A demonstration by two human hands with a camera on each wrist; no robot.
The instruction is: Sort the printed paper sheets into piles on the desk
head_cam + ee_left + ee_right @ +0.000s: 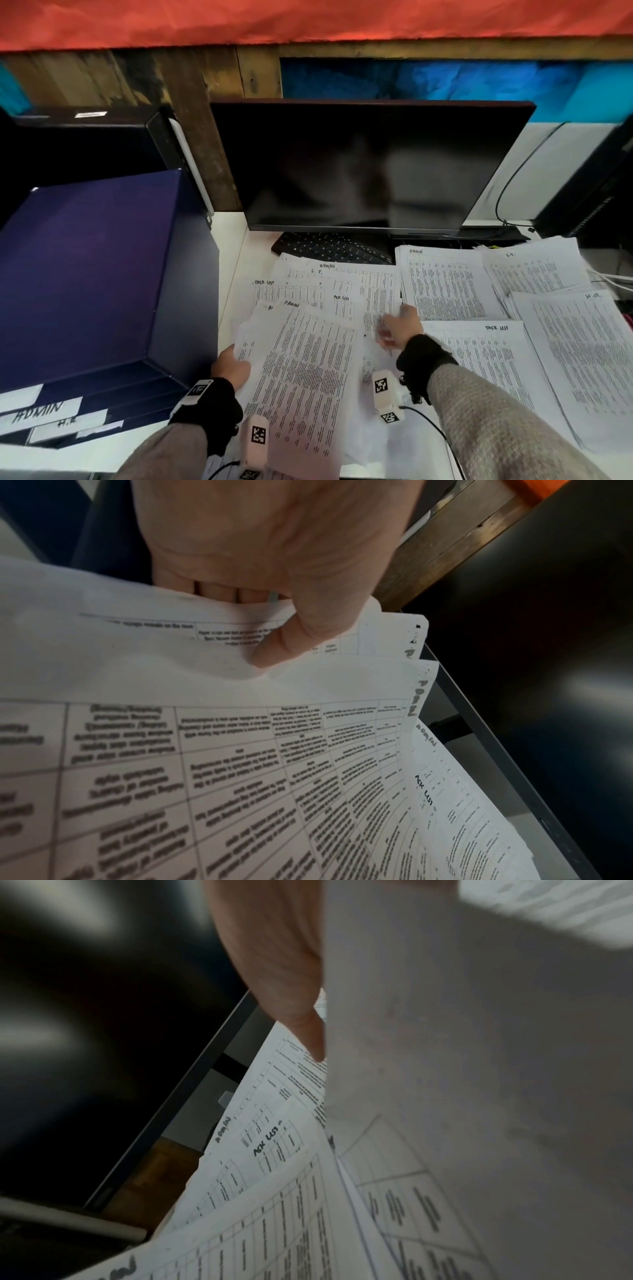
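My left hand [230, 367] grips the left edge of a fanned bundle of printed sheets [301, 377] headed ADMIN, lifted over the desk's near edge. In the left wrist view its thumb [291, 639] presses on the top held sheets [240, 764], with the fingers curled beneath. My right hand [399, 327] reaches over the loose mixed sheets [325, 287] in the middle, fingers spread and blurred. In the right wrist view only its thumb [291, 988] shows, and a raised blank sheet back [462, 1069] hides the fingers. Sorted piles lie to the right: ADMIN [442, 284], I.T. [534, 270], H.R. [582, 359], TASK LIST [489, 370].
A dark blue filing box [85, 274] with ADMIN and H.R. labels fills the left side. A black monitor [359, 164] stands behind the papers, with a keyboard [329, 246] partly under it. A black cable [507, 192] and another dark unit [596, 192] are at the back right.
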